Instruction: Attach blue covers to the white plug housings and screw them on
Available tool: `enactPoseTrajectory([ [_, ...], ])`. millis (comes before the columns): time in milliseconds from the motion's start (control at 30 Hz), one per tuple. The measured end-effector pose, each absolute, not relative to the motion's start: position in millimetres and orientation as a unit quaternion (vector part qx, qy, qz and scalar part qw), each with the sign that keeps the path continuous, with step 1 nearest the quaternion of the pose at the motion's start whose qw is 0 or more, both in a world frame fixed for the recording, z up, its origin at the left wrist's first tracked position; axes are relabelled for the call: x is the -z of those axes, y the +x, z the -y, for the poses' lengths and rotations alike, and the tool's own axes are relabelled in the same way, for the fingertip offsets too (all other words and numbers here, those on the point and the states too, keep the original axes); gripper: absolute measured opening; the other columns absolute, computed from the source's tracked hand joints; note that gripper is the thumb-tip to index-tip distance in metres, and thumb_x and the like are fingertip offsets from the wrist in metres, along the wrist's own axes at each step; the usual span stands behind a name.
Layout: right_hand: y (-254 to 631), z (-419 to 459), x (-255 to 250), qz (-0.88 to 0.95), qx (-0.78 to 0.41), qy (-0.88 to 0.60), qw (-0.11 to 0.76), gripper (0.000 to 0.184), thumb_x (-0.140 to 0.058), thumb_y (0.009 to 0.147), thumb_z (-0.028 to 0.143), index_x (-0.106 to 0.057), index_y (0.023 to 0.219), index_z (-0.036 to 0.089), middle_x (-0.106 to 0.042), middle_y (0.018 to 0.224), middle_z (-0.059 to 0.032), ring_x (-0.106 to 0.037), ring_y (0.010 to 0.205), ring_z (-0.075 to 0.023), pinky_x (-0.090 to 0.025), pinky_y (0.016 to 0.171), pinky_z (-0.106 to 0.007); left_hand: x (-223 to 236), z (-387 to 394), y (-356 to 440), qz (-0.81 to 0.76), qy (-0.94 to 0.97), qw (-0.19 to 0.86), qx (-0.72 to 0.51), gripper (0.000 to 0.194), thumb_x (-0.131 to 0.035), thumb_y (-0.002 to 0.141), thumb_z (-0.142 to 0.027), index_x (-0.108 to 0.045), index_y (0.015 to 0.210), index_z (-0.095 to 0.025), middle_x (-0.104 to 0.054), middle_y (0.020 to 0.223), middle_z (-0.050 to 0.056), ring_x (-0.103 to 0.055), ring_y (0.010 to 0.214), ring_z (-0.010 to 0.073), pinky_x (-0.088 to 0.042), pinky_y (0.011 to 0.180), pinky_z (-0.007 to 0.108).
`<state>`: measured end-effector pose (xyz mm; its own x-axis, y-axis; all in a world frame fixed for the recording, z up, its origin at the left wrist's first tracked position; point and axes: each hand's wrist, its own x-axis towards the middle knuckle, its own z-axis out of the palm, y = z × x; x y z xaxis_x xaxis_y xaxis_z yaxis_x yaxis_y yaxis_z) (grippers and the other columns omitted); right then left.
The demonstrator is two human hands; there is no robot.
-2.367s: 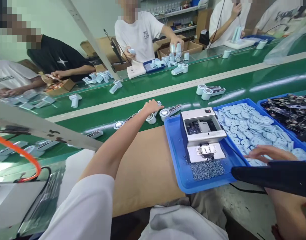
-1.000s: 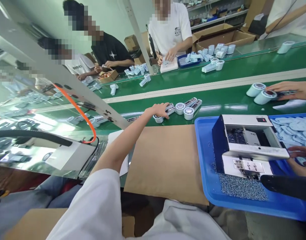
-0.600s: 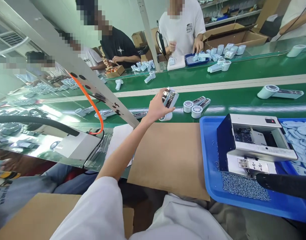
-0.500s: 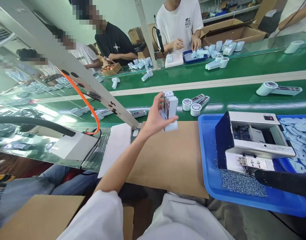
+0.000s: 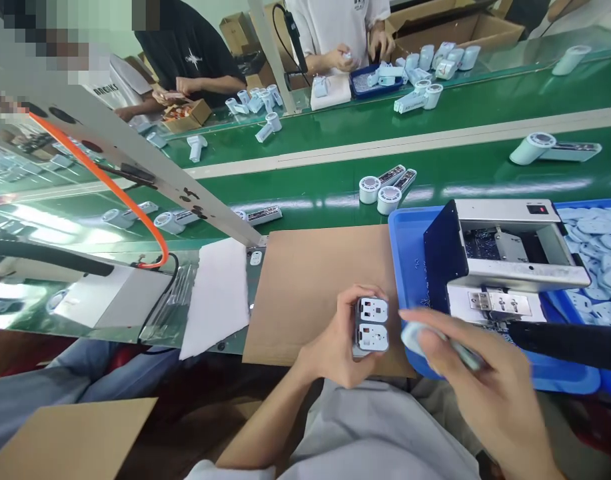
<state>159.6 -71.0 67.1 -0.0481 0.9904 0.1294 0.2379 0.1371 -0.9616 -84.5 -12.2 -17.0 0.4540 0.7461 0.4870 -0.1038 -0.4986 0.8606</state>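
Note:
Low over the cardboard sheet (image 5: 305,293), my left hand (image 5: 342,343) is closed around two pale plastic housings (image 5: 373,327). They sit side by side, with their slotted, rounded end faces turned up. To the right, my right hand (image 5: 485,373) pinches a pale blue plastic part (image 5: 419,339), smeared by motion and partly covered by the fingers. That hand is over the front edge of the blue tray (image 5: 402,267), close beside the housings but apart from them. A screw feeder (image 5: 510,267) with a black and silver casing stands in the tray.
Pale flat plates (image 5: 600,260) fill a bin at the right. Handheld-fan-like bodies (image 5: 389,199) lie on the green conveyor (image 5: 315,197). A slanted metal post (image 5: 195,190) with an orange hose (image 5: 105,180) and white foam (image 5: 218,293) are at the left. Co-workers sit across the belt.
My left hand has drawn the housings back from the belt's edge toward me and turned their ends up. My right hand has come into view with a pale part. The view has tilted down.

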Motion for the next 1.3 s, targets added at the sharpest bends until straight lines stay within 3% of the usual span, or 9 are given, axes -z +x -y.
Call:
enactPoseTrajectory([
  [167,130,3,-82,0.602,-0.556,-0.444,0.363,0.034,-0.082,0.113,0.053,-0.098,0.116,0.024,-0.07,0.085,-0.0051,-0.061,0.072,-0.01,-0.05,0.065,-0.014,30,18,-71,-0.227,0.725,0.405,-0.509,0.123,-0.083,0.081,-0.01,-0.017,0.181,-0.037,-0.057,0.15,0.013,-0.073,0.128,0.0301,-0.069,0.106,0.052],
  [333,126,6,-80,0.526,-0.584,-0.484,0.385,0.057,-0.103,0.096,0.048,-0.081,0.142,0.023,-0.038,0.07,0.0056,-0.05,0.068,-0.0101,-0.044,0.062,-0.012,31,14,-61,-0.185,0.744,0.339,-0.545,0.135,-0.083,0.075,-0.008,-0.01,0.184,-0.038,-0.06,0.15,0.013,-0.072,0.131,0.0325,-0.069,0.108,0.059],
  [433,117,18,-76,0.528,-0.541,-0.509,0.411,0.04,-0.098,0.103,0.047,-0.071,0.114,0.019,-0.039,0.073,0.0038,-0.048,0.067,-0.0093,-0.039,0.058,-0.011,32,14,-57,-0.202,0.744,0.312,-0.555,0.132,-0.087,0.075,-0.005,-0.017,0.18,-0.039,-0.059,0.151,0.013,-0.072,0.121,0.0281,-0.068,0.107,0.057],
  [500,114,24,-72,0.511,-0.535,-0.5,0.451,0.041,-0.097,0.105,0.044,-0.067,0.118,0.021,-0.042,0.076,0.0044,-0.044,0.064,-0.0083,-0.037,0.056,-0.011,34,15,-56,-0.209,0.738,0.307,-0.564,0.129,-0.092,0.075,-0.005,-0.02,0.176,-0.042,-0.058,0.152,0.012,-0.072,0.117,0.0257,-0.068,0.103,0.052],
  [667,132,34,-64,0.451,-0.533,-0.46,0.548,0.033,-0.077,0.101,0.027,-0.046,0.11,0.019,-0.056,0.105,-0.0015,-0.055,0.083,-0.0093,-0.056,0.074,-0.016,38,12,-50,-0.212,0.722,0.292,-0.591,0.112,-0.092,0.076,-0.014,-0.031,0.165,-0.044,-0.06,0.151,0.01,-0.071,0.12,0.0255,-0.066,0.098,0.047],
  [800,148,41,-64,0.451,-0.526,-0.504,0.516,0.01,-0.074,0.106,0.022,-0.066,0.107,0.017,-0.059,0.113,-0.0042,-0.063,0.089,-0.0075,-0.059,0.079,-0.012,38,3,-43,-0.201,0.732,0.271,-0.592,0.095,-0.091,0.08,-0.021,-0.037,0.156,-0.04,-0.062,0.151,0.01,-0.07,0.117,0.0258,-0.062,0.1,0.048],
  [967,146,57,-71,0.486,-0.445,-0.558,0.505,0.029,-0.086,0.123,0.043,-0.081,0.144,0.025,-0.071,0.099,-0.0029,-0.075,0.082,-0.0099,-0.063,0.076,-0.01,39,1,-46,-0.2,0.732,0.293,-0.581,0.091,-0.093,0.082,-0.025,-0.037,0.151,-0.041,-0.063,0.149,0.01,-0.073,0.114,0.0273,-0.061,0.1,0.051],
  [1133,141,60,-92,0.564,-0.416,-0.493,0.516,0.007,-0.091,0.113,0.021,-0.084,0.113,0.023,-0.074,0.104,-0.0021,-0.07,0.069,-0.0089,-0.058,0.059,-0.012,50,1,-43,-0.196,0.729,0.293,-0.587,0.108,-0.116,0.079,-0.064,-0.035,0.147,-0.044,-0.066,0.15,0.009,-0.076,0.116,0.028,-0.062,0.106,0.052],
  [1300,138,47,-94,0.56,-0.512,-0.483,0.437,0.02,-0.097,0.105,0.034,-0.088,0.092,0.022,-0.058,0.092,-0.003,-0.061,0.073,-0.0069,-0.053,0.06,-0.011,59,-1,-35,-0.196,0.73,0.257,-0.602,0.114,-0.103,0.075,-0.098,-0.034,0.149,-0.043,-0.07,0.147,0.009,-0.077,0.111,0.0267,-0.061,0.101,0.05],
])
